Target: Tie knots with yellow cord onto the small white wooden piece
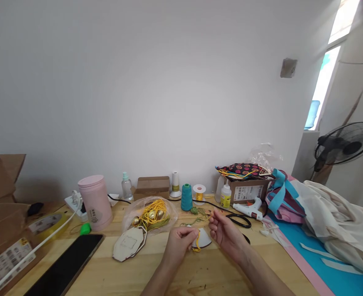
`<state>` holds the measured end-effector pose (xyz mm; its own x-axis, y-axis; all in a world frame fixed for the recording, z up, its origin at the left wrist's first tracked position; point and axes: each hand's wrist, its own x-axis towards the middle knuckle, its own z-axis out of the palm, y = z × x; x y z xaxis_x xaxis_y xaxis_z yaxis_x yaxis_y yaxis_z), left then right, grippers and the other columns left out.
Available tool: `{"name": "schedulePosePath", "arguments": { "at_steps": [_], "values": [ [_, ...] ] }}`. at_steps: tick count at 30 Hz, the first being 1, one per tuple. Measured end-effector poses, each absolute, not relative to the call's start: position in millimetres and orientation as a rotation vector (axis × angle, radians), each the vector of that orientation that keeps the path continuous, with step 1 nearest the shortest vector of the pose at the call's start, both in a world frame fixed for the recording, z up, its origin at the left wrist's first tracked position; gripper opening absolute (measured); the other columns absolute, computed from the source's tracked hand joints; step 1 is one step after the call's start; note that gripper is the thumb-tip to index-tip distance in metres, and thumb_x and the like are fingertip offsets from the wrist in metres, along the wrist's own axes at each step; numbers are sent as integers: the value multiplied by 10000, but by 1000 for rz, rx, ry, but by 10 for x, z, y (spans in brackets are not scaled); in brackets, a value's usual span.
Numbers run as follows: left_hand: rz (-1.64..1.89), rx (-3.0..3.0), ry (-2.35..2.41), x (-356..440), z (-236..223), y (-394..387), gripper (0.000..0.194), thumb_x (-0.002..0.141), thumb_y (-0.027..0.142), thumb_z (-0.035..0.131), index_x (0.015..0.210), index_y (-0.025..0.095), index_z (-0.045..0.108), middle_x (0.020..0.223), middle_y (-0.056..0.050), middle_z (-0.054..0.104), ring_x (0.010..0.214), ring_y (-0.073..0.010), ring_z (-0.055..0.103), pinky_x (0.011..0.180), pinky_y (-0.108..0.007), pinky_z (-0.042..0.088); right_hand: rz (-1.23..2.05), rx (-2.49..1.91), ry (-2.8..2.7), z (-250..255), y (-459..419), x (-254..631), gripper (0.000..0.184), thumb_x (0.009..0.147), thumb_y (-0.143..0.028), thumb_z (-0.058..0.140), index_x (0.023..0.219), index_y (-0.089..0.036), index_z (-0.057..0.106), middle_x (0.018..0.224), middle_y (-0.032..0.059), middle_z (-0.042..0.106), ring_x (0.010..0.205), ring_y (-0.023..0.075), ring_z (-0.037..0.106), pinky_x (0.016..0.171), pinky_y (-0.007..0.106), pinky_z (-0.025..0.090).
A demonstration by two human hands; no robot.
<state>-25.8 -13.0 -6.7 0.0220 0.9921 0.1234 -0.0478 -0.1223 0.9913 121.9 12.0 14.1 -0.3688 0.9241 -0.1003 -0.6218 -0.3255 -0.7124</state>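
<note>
Left hand pinches yellow cord above a pale rounded piece

In the head view, the person's left hand (181, 243) has its thumb and forefinger pressed together on a short length of soft yellow cord (197, 247), which hangs in a small loop from the fingertips. The cord is just in front of a flat white piece with a curved dark edge (205, 239), low in the middle of the pale wooden table (132, 279), between the hands. The right hand (227, 234) is raised beside it, palm turned inward and fingers curled, thumb and forefinger near each other; whether they grip anything I cannot tell.

Beyond the hands are a tangle of green cord (195, 210), a teal cone of thread (186, 198) and a white reel of yellow thread (199, 196). Near the right hand are a coiled black cable (240, 224) and a white glue gun (246, 209). Left of the left hand, cream many-sided panels (128, 246) overlap, near a clear plastic bag (129, 209) holding yellow cords and gold-coloured balls.
</note>
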Motion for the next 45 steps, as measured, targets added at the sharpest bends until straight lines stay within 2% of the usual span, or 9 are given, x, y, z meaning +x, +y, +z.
{"name": "schedulePosePath", "arguments": {
  "at_steps": [4,8,13,18,24,28,33,39,45],
  "values": [
    [1343,1075,1053,-267,-40,-148,224,597,335,643,544,118,660,435,11,544,417,-59,453,363,-144,277,1558,-865,-982,107,128,1175,251,614,-392,612,573,-150,560,484,-41,493,366,35,358,363,151,291],
    [1376,808,947,-213,-18,-161,191,553,303,690,623,126,674,587,-29,633,550,-89,552,502,-160,417,1352,-913,-1249,72,120,1116,281,471,-298,706,699,-148,637,609,6,597,485,97,482,445,201,375],
    [1319,811,934,-157,-45,-150,218,556,305,689,656,112,679,608,-44,637,569,-103,564,556,-191,441,1187,-911,-1401,52,134,1123,358,584,-385,627,857,-154,644,849,81,629,695,184,554,560,270,438],
    [1286,1044,1024,-169,-104,-95,252,556,366,665,606,119,680,423,16,529,389,-65,426,402,-180,334,948,-890,-1645,52,124,1138,265,642,-378,584,758,-161,683,700,71,632,661,186,555,588,278,437],
    [1344,1243,969,-175,-127,-57,262,564,384,643,588,125,675,435,22,499,448,-86,397,464,-204,309,760,-962,-1701,10,140,1168,231,711,-332,525,735,-161,679,675,63,630,631,171,563,586,259,430],
    [1280,1235,1053,-192,-110,-77,305,595,414,596,572,117,661,356,64,358,378,-60,270,399,-194,221,788,-959,-1728,-40,133,1156,227,730,-314,501,714,-155,661,685,58,628,639,164,560,585,245,425],
    [1327,1428,1116,-191,-62,-120,254,622,329,581,494,121,649,458,17,493,490,-103,386,488,-214,301,714,-1027,-1685,-36,96,1117,226,713,-337,515,681,-163,656,641,38,603,603,154,516,559,244,385],
    [1260,1458,1197,-206,-73,-143,248,645,308,554,521,125,666,477,4,555,493,-121,434,496,-223,326,1221,-973,-1323,16,157,1133,314,524,-446,648,508,-136,604,472,-5,535,440,97,427,430,210,316],
    [1260,1474,1161,-222,-114,-111,249,654,309,554,557,115,675,529,-18,593,531,-131,461,526,-228,343,1336,-995,-1222,-42,192,1159,373,527,-490,633,494,-124,572,381,-54,416,355,44,323,375,182,250]
  ]
}}
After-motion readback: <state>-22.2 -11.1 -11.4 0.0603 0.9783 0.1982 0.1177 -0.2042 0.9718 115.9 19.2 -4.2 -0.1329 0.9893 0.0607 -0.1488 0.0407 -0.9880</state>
